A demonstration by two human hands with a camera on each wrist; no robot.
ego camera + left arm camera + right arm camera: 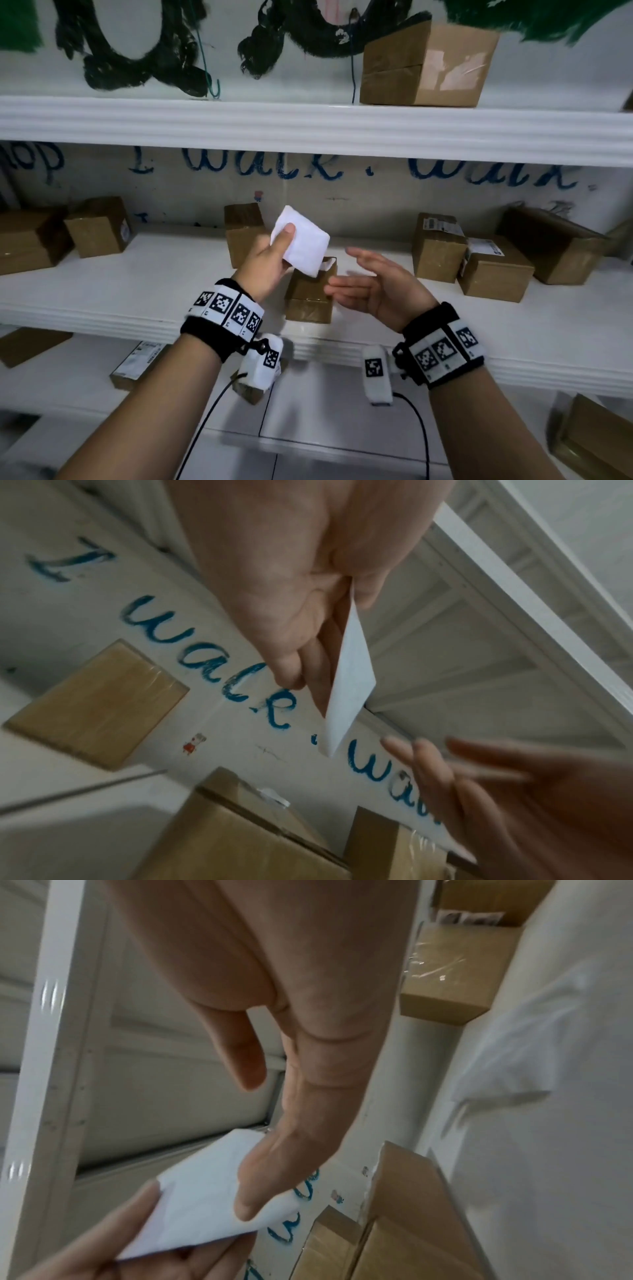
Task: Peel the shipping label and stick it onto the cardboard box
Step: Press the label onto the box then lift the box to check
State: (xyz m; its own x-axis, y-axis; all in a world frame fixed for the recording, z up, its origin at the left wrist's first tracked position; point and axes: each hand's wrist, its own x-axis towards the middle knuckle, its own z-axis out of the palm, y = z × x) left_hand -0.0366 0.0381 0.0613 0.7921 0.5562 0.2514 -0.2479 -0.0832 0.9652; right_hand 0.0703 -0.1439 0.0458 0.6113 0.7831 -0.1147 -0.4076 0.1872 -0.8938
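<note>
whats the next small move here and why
Probably bring the open right hand across to pinch a free corner of the label. The left hand holds it above the small box, and nothing looks peeled yet.

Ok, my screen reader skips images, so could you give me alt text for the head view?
A left hand pinches a white label above a small cardboard box on a white shelf; the open right hand hovers beside it. More boxes stand along the shelf.
</note>
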